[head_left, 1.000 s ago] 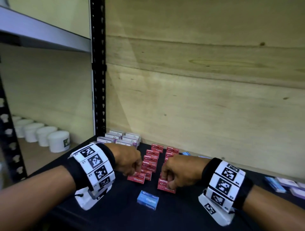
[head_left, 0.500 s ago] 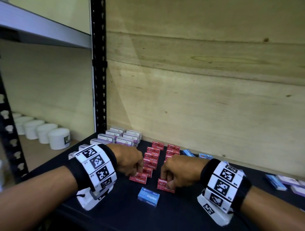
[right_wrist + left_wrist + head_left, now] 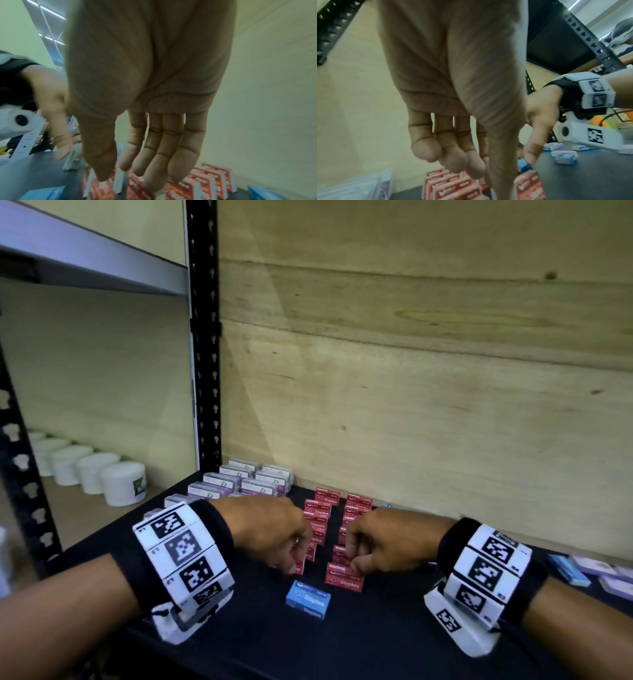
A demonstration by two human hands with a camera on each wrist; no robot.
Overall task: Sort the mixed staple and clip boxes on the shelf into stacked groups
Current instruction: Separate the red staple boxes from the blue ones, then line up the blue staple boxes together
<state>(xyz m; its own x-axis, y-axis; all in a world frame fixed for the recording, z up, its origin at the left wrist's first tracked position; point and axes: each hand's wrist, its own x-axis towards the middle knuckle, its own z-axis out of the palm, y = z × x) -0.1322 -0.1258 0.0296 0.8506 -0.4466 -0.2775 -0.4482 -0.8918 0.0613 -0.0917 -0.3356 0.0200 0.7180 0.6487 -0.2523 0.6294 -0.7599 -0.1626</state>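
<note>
We note two rows of red staple boxes (image 3: 323,510) running from near the wooden back wall (image 3: 428,405) toward the front of the black shelf surface (image 3: 376,638); each is a small red carton with white "Staples" lettering, most standing on edge one behind another. One red box (image 3: 344,577) at the front of the right row lies flat on another, labels facing us.

The left hand (image 3: 274,534) sits at the near end of the left row, its fingers (image 3: 452,159) bent down toward a red box; whether it actually grips the box we cannot tell (the thumb blocks the contact in the left wrist view). The right hand (image 3: 380,541) sits at the near end of the right row, thumb and fingers (image 3: 150,159) reaching down onto the red boxes; a firm grasp cannot be confirmed either.

A blue staple box (image 3: 308,599) lies flat alone, just in front of the rows. White-and-purple clip boxes (image 3: 246,482) are grouped at the back left corner. More blue and pale boxes (image 3: 582,571) lie scattered at far right. White tubs (image 3: 123,482) line the neighbouring shelf.
</note>
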